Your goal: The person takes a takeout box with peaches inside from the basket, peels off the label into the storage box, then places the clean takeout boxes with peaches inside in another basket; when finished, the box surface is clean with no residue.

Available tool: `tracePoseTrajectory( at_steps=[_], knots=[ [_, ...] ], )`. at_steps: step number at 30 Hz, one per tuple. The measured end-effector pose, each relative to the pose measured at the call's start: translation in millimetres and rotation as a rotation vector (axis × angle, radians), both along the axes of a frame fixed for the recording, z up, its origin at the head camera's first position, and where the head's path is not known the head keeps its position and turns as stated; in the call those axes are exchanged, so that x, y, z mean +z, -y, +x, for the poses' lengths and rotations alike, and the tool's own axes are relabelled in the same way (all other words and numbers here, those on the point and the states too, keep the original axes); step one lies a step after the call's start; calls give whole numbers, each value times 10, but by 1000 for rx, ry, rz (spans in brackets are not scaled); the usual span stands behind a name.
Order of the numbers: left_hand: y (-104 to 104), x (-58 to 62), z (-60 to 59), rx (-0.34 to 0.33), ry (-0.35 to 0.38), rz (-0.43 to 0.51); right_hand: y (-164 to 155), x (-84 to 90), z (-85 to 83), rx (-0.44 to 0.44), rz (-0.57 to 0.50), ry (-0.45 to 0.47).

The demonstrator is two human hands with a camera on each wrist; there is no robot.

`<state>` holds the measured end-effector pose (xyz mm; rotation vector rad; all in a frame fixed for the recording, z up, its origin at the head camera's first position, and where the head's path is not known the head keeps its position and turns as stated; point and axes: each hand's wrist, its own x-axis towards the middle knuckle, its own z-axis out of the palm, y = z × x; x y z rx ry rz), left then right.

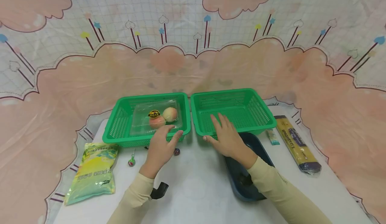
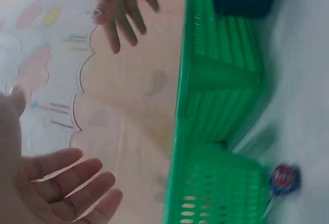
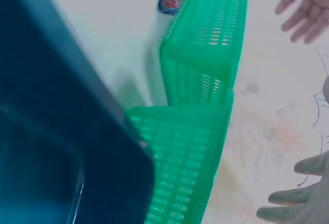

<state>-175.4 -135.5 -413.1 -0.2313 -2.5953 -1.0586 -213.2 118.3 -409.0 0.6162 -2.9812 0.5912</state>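
My left hand (image 1: 161,150) hovers by the near side of the left green basket (image 1: 153,96), fingers loosely extended and holding nothing. A clear plastic box (image 1: 140,116) with two peach-like fruits (image 1: 170,114) lies inside that basket. My right hand (image 1: 230,142) is spread above the near edge of the right green basket (image 1: 235,111), its palm free. Beneath the right forearm sits a dark blue bin (image 1: 241,192), partly hidden. In the left wrist view, both the left hand (image 2: 61,188) and the right hand (image 2: 123,13) appear with straight fingers.
A yellow-green bag (image 1: 94,173) lies at the left. Near the left basket are a green-wrapped lollipop (image 1: 131,161) and a dark-wrapped lollipop (image 1: 176,152). On the right lie a spaghetti pack (image 1: 297,145) and a small packet (image 1: 273,137). A patterned cloth hangs behind.
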Motion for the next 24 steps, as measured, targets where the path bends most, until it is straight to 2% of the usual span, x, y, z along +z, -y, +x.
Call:
tracePoseTrajectory(
  at_steps=[3,5,10,13,16,19,24],
  knots=[
    [54,-20,-31,51,55,254,37,38,-32,-3,-109,50],
    [97,-40,-54,84,120,411,66,60,-47,-5,-180,88],
    [211,-116,-117,160,313,703,143,99,-80,-13,-351,173],
    [281,-186,-158,190,398,810,191,104,-109,-21,-453,208],
    [355,-264,-183,218,446,898,270,107,-152,-23,-548,229],
    [417,-347,-207,260,463,947,384,104,-197,-23,-617,249],
    [476,-464,-251,311,480,1002,563,96,-230,-29,-665,293]
  ],
)
